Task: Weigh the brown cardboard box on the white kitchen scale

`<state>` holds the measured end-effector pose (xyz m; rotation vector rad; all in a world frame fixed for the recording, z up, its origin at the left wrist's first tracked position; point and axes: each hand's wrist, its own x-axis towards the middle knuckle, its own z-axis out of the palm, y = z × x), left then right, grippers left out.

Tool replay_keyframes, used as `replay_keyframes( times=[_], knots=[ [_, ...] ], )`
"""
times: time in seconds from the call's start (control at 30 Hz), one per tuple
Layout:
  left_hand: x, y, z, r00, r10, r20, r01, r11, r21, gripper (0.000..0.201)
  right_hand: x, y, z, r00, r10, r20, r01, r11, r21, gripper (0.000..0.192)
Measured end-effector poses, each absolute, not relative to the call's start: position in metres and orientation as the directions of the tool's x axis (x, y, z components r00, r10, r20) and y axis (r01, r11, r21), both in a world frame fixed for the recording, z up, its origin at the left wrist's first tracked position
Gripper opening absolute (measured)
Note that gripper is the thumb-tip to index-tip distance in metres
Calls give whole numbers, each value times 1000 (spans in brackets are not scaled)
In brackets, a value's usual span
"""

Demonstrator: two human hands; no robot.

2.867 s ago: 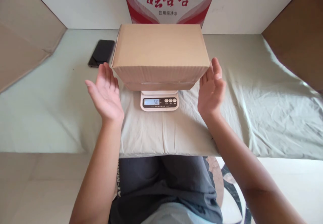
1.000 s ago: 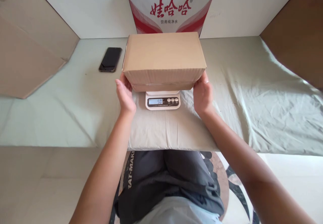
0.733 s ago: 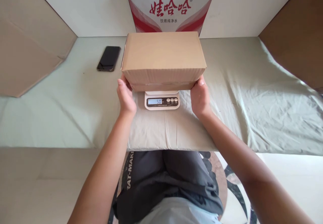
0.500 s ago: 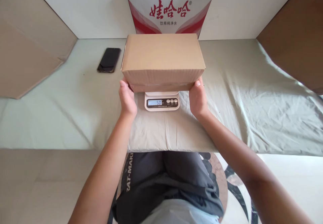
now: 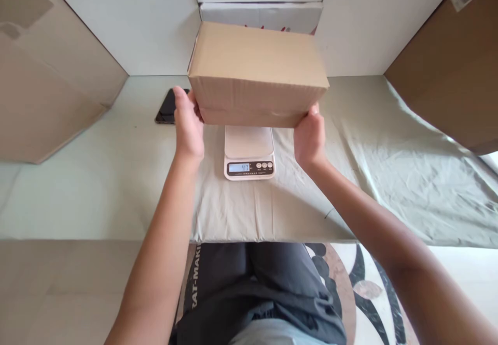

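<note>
cloth point(image 5: 369, 142), pale green and creased, covers our table, white panels and brown cardboard walling it in. our left hand point(image 5: 188, 127) and right hand point(image 5: 310, 140) clasp the cardboard box point(image 5: 257, 72), held clear above the scale point(image 5: 249, 153); phone point(image 5: 168, 111) lies behind.

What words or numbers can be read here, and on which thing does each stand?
"47" on the display of the scale.
"MAK", cut off at both ends, on the dark shorts.
Barcode label on the brown carton at upper right: too small to read.
Scale button captions: too small.
</note>
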<state>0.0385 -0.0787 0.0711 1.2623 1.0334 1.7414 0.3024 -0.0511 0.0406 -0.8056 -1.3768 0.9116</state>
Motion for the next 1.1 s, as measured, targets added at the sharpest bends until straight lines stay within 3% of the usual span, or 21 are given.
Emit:
replay_keyframes(
  times=[0.1, 0.2, 0.37, 0.53, 0.73, 0.97, 1.1],
  knots=[
    [37, -29, 49, -320, 876, 361, -144, -422, 895, 101, 290, -5, 36, 24, 877, 480, -62, 481, -875, 85],
    [36, 10, 21, -358, 885, 297, -232, -392, 890, 88, 278, 37, 17, 32, 890, 455, -80, 456, -887, 91],
    [27, 37, -13, -380, 910, 168, -320, -299, 899, 88, 265, 64, -15, 62, 953, 298, -168, 304, -938, 107],
    [19, 43, -26, -339, 907, 250, -246, -342, 907, 90, 265, 71, -27, 64, 973, 221, -210, 229, -950, 92],
    [21, 49, -32, -327, 896, 299, -193, -373, 907, 96, 269, 71, -30, 86, 979, 187, -180, 200, -963, 88],
    [19, 53, -36, -364, 896, 254, -190, -339, 921, 90, 270, 57, -23, 64, 974, 219, -170, 227, -959, 60],
    [0, 55, -43, -351, 903, 247, -185, -326, 927, 94, 283, 65, -31, 68, 973, 219, -164, 228, -960, 57]
  ],
)
